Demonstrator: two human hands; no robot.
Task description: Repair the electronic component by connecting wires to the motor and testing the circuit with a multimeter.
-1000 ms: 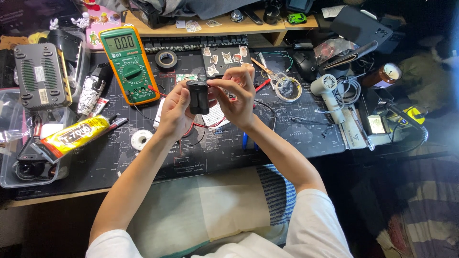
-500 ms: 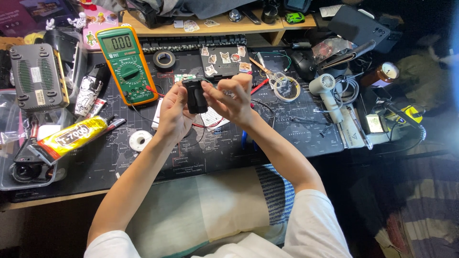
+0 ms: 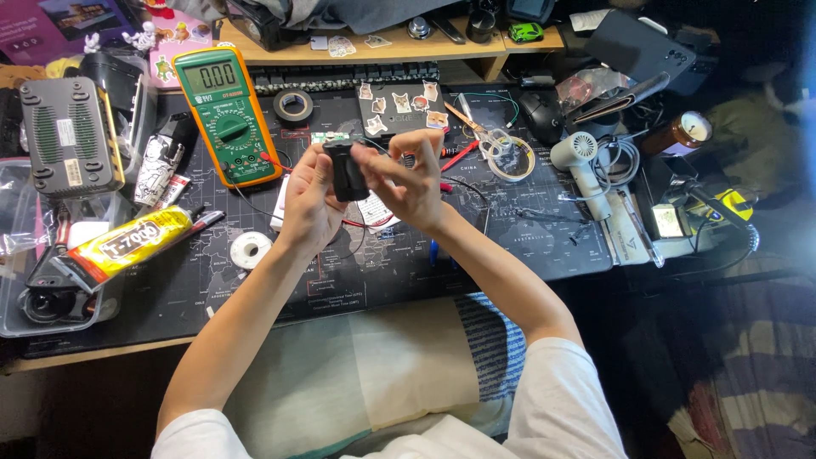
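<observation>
A small black box-shaped part [image 3: 347, 170] is held up above the middle of the bench [image 3: 527, 246], between both hands. The left hand [image 3: 310, 204] wraps its fingers [image 3: 323, 166] closed against the part's left side, and the right hand [image 3: 410, 180] pinches the right side, thumb and forefinger closed on it, the other fingers lifted. A red wire [image 3: 367, 224] hangs below the part and loops under the hands.

Just left of the hands lies a green and yellow multimeter [image 3: 226, 115], with a roll of black tape [image 3: 293, 105] beside its top corner. Below it, a white tape roll [image 3: 251, 250] rests near the left wrist, and a yellow glue tube [image 3: 127, 243] lies slanted farther left. To the right sit clear tape rolls [image 3: 508, 153] and a white hair dryer [image 3: 582, 166] with its coiled cord.

The barest stretch of the dark mat runs between the forearms and the bench's near edge, and to the right of the right forearm. At the far left edge a clear plastic tray [image 3: 17, 319] holds a round black part [image 3: 42, 304], which I cannot identify further. A grey vented box [image 3: 70, 136] lies above it.
</observation>
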